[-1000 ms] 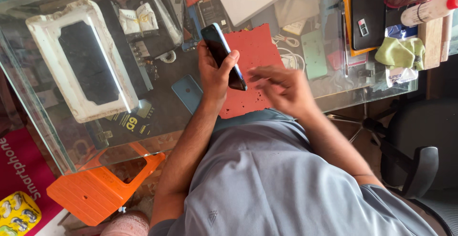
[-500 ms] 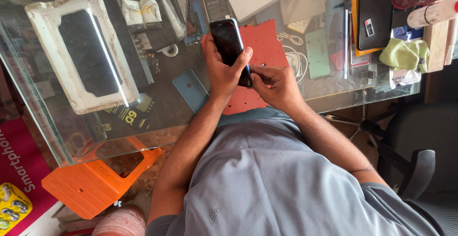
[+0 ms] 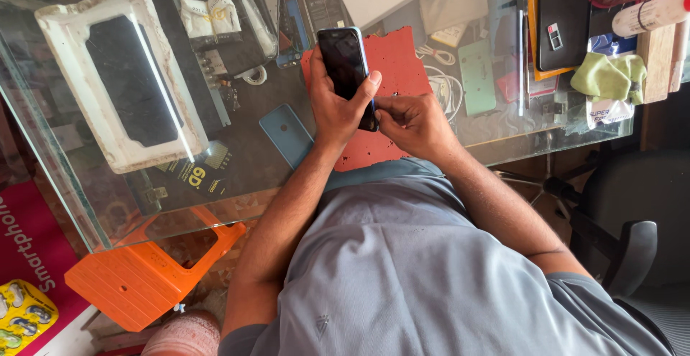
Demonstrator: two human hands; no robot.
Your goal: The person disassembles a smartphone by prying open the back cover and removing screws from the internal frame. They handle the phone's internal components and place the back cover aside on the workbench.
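The black smartphone (image 3: 346, 68) sits upright in the left hand (image 3: 336, 108), raised just above the red mat (image 3: 402, 61) on the glass table (image 3: 93, 212), dark screen facing up toward the camera. That left hand is wrapped round the lower half of the phone, thumb pressing one long edge and fingers curled behind, a firm closed hold. The right hand (image 3: 413, 122) is pinched in tight at the phone's bottom corner, fingertips together against the edge; whether it holds a small tool or part there, I can't tell. Round about: a light blue phone cover (image 3: 287, 134) under the left wrist, a white foam tray (image 3: 118, 75) with a dark panel off to the left, a green cloth (image 3: 607, 75) far right, an orange stool (image 3: 147, 277) beneath the glass. The risk, as I read it: the phone is gripped low with its top unsupported, so a hard pull at that corner could tip it out onto the glass.
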